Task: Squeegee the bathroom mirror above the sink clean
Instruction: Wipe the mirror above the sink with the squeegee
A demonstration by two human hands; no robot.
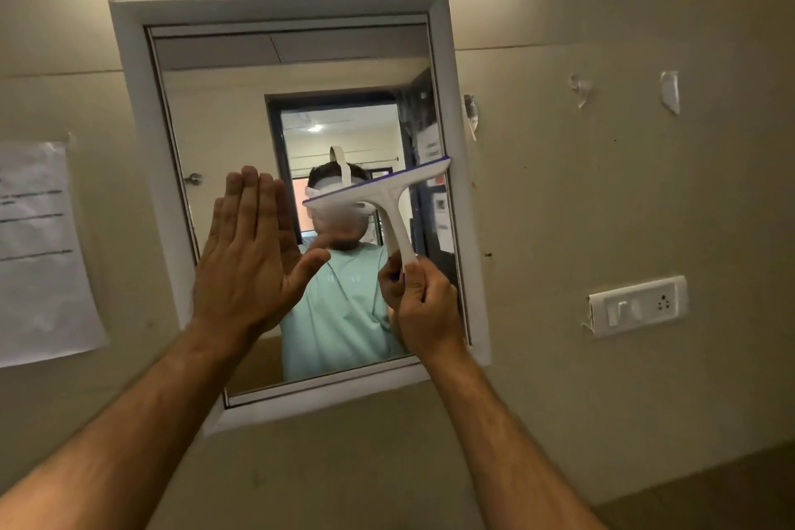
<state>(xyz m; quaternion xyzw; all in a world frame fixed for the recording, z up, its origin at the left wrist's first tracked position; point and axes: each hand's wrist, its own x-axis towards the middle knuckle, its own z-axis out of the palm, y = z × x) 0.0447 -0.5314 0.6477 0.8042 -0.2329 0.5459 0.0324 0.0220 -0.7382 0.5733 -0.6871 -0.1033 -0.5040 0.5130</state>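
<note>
The mirror (241, 108) hangs on the wall in a white frame (133, 69), tilted a little. My right hand (423, 306) grips the lower end of the handle of a white squeegee (387, 196) with a blue rubber edge. Its blade lies slanted against the glass in the right half of the mirror, the right tip at the frame. My left hand (254, 258) is flat with straight fingers pointing up, in front of the mirror's left half near its left frame. The mirror reflects a person in a green shirt and a doorway.
A paper sheet (38, 250) is stuck to the beige wall left of the mirror. A white switch and socket plate (639, 306) sits on the wall to the right. Torn tape scraps (669, 90) cling higher on the right wall. The sink is out of view.
</note>
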